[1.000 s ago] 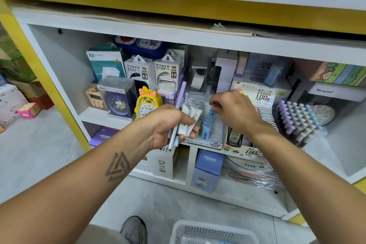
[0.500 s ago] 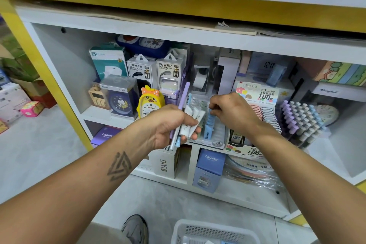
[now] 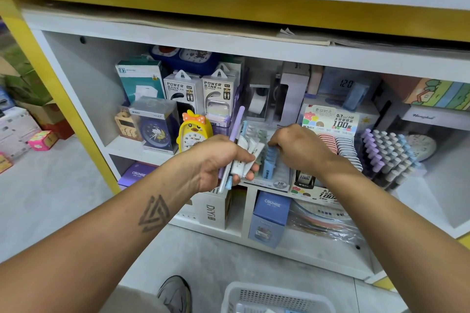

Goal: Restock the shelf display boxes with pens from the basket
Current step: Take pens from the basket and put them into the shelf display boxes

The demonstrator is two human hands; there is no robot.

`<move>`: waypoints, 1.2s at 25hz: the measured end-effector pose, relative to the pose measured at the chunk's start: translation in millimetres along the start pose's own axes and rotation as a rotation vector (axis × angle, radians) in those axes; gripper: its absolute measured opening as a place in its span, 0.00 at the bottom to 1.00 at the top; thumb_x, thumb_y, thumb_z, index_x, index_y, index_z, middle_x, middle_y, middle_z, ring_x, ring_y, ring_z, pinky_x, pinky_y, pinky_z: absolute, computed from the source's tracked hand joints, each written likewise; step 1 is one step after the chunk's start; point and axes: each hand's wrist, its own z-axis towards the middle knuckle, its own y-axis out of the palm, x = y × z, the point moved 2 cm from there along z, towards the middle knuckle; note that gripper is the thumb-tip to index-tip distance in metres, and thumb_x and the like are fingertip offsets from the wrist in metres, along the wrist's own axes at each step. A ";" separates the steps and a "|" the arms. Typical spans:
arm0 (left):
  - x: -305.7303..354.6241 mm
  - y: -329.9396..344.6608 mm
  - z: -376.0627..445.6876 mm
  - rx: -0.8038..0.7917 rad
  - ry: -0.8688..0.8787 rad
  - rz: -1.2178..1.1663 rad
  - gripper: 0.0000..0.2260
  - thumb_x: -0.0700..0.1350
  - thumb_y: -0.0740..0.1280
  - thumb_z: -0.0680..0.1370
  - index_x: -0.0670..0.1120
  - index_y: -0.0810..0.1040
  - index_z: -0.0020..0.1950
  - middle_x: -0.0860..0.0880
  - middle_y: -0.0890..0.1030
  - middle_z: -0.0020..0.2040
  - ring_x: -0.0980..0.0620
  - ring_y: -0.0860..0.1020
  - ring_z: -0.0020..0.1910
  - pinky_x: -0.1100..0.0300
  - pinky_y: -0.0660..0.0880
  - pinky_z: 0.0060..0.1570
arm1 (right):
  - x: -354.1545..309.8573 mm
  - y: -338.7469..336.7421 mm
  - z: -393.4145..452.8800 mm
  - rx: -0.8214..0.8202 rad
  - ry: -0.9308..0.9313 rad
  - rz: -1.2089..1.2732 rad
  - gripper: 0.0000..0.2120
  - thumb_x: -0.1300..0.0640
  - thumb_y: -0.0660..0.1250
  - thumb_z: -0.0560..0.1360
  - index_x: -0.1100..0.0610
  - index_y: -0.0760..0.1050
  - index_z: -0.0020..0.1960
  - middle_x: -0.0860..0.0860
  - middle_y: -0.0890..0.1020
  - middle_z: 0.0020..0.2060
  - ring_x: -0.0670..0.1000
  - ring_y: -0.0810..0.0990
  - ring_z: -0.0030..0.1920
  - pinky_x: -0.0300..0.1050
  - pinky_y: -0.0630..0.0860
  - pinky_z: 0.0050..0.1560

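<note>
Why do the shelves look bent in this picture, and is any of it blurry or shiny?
Head view: the wide lens bows the shelf edge and stretches both forearms at the corners. The middle is sharp, with the box lettering readable. The basket at the bottom edge is soft. Light is even, shadows faint; the plastic wrap on the lower shelf glints a little.

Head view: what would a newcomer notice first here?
At centre, the left hand grips a bundle of lilac, white and blue pens, while the right hand reaches into the clear shelf display box beside it. Just left stands a yellow duck-shaped alarm clock.
</note>
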 end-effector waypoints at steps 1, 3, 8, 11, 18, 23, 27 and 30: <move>0.3 0.6 -0.2 -0.007 0.000 -0.002 0.09 0.32 0.66 0.77 0.34 0.76 0.58 0.38 0.83 0.40 0.45 0.81 0.33 0.64 0.69 0.21 | -1.2 -0.5 0.2 -0.014 0.000 -0.039 0.16 0.68 0.64 0.74 0.56 0.81 0.58 0.53 0.82 0.54 0.56 0.80 0.53 0.53 0.79 0.55; 1.2 2.4 -0.9 -0.025 0.002 0.003 0.10 0.33 0.66 0.78 0.35 0.76 0.58 0.38 0.83 0.40 0.45 0.81 0.33 0.64 0.69 0.21 | -5.9 -8.0 2.2 0.047 0.002 0.081 0.16 0.65 0.64 0.77 0.55 0.80 0.62 0.49 0.80 0.57 0.52 0.79 0.56 0.47 0.77 0.58; 2.3 12.7 -4.4 -0.115 0.010 0.036 0.11 0.33 0.67 0.77 0.36 0.76 0.60 0.38 0.83 0.40 0.44 0.81 0.34 0.63 0.69 0.21 | -20.0 -31.4 -1.0 -0.034 0.233 1.214 0.07 0.55 0.71 0.78 0.55 0.85 0.53 0.51 0.86 0.42 0.48 0.82 0.40 0.42 0.78 0.42; 3.4 17.8 -4.2 -0.144 0.018 0.052 0.11 0.34 0.67 0.78 0.37 0.77 0.60 0.38 0.83 0.40 0.44 0.81 0.34 0.63 0.69 0.21 | -18.6 -34.9 -7.6 -0.020 0.247 1.406 0.07 0.64 0.73 0.75 0.65 0.83 0.52 0.56 0.85 0.37 0.49 0.81 0.34 0.39 0.78 0.37; 4.4 23.2 -2.5 -0.131 0.007 0.065 0.10 0.33 0.67 0.77 0.33 0.76 0.59 0.38 0.82 0.39 0.43 0.81 0.35 0.64 0.67 0.20 | 14.2 -47.7 -17.8 0.310 0.391 1.494 0.07 0.69 0.65 0.79 0.65 0.78 0.55 0.59 0.84 0.41 0.51 0.81 0.36 0.40 0.78 0.37; 7.0 32.6 -2.1 -0.138 -0.035 0.091 0.05 0.33 0.66 0.77 0.34 0.77 0.53 0.39 0.79 0.36 0.46 0.77 0.31 0.65 0.66 0.19 | 36.4 -65.1 -30.2 0.568 0.468 1.482 0.08 0.67 0.59 0.83 0.63 0.72 0.60 0.57 0.78 0.46 0.53 0.79 0.40 0.43 0.79 0.37; 14.1 51.9 -1.2 -0.086 0.043 -0.064 0.05 0.33 0.68 0.77 0.36 0.77 0.52 0.41 0.77 0.36 0.49 0.76 0.30 0.65 0.67 0.20 | 37.6 -72.0 -53.8 0.351 0.396 1.461 0.13 0.64 0.65 0.81 0.61 0.69 0.64 0.57 0.80 0.44 0.52 0.82 0.33 0.47 0.80 0.32; 22.1 70.9 1.2 -0.050 0.106 -0.152 0.06 0.34 0.69 0.76 0.37 0.78 0.52 0.42 0.79 0.36 0.50 0.78 0.30 0.65 0.69 0.21 | 34.3 -74.4 -70.1 0.116 0.314 1.273 0.18 0.56 0.76 0.72 0.59 0.75 0.58 0.57 0.86 0.42 0.50 0.79 0.29 0.45 0.78 0.30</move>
